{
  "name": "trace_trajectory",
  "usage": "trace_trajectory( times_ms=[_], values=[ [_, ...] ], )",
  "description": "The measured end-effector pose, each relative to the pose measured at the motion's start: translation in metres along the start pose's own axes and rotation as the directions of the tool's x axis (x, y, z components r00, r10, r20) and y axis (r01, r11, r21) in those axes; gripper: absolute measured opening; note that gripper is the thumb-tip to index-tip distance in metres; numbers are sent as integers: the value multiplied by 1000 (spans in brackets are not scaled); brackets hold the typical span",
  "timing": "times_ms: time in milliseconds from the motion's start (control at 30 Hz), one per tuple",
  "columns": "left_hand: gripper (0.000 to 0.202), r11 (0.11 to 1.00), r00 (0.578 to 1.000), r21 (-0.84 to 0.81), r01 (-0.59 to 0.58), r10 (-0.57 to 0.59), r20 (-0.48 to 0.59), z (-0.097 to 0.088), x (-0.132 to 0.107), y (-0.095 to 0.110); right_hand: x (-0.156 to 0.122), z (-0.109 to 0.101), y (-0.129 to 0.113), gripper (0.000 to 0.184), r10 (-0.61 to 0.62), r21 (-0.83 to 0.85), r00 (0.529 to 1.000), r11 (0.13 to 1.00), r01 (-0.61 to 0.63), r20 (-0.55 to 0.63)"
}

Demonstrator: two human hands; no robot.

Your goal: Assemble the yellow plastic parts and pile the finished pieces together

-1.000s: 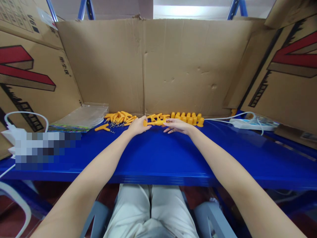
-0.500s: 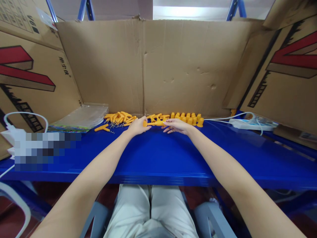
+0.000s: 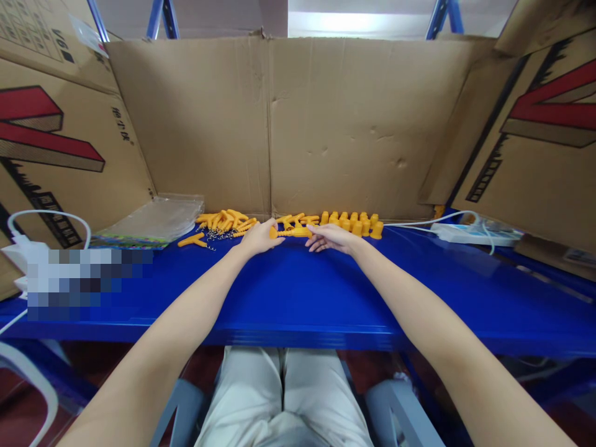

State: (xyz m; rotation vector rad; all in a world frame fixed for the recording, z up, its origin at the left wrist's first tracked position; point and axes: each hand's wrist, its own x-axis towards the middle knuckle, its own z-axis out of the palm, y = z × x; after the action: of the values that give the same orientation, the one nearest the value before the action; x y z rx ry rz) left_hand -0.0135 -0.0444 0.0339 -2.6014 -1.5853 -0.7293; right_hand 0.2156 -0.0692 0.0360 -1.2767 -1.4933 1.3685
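Two bare hands meet at twelve o'clock on the blue table [image 3: 302,292], sharing one slim orange piece [image 3: 298,232] held crosswise between them. The left hand [image 3: 258,237] curls around its nine o'clock end, while the right hand [image 3: 334,237] keeps thumb and fingertips narrow at the three o'clock end; gripping both ends presumably keeps it level and steady. Towards eleven lies a heap of orange handles [image 3: 228,220] with metal spirals, a lone handle [image 3: 192,241] nearer ten, perhaps left apart for easy picking. Orange cups [image 3: 377,231] stand in rows towards one, likely ordered so each stays reachable. Upright cardboard [image 3: 354,124] behind probably serves as a screen.
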Motion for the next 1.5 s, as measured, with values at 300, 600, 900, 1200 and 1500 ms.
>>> trace_trajectory(
  times_ms=[300,600,900,1200,1500],
  values=[
    [28,1000,1000,-6,9,-9,-10,-2,-2,3,0,5,-2,35,65,40,998,997,-64,-24],
    [26,999,1000,-46,2,-1,6,-1,-1,2,2,5,-1,40,99,53,995,994,-98,-18],
    [27,999,1000,-36,-9,8,-11,0,0,0,13,8,3,19,36,323,999,946,-35,3],
    [48,1000,1000,23,21,-21,18,3,3,-10,13,18,-5,10,-51,409,996,910,74,-68],
    [59,982,986,87,166,-168,16,4,4,-27,52,37,-31,18,-278,159,890,922,352,-362]
  ],
)
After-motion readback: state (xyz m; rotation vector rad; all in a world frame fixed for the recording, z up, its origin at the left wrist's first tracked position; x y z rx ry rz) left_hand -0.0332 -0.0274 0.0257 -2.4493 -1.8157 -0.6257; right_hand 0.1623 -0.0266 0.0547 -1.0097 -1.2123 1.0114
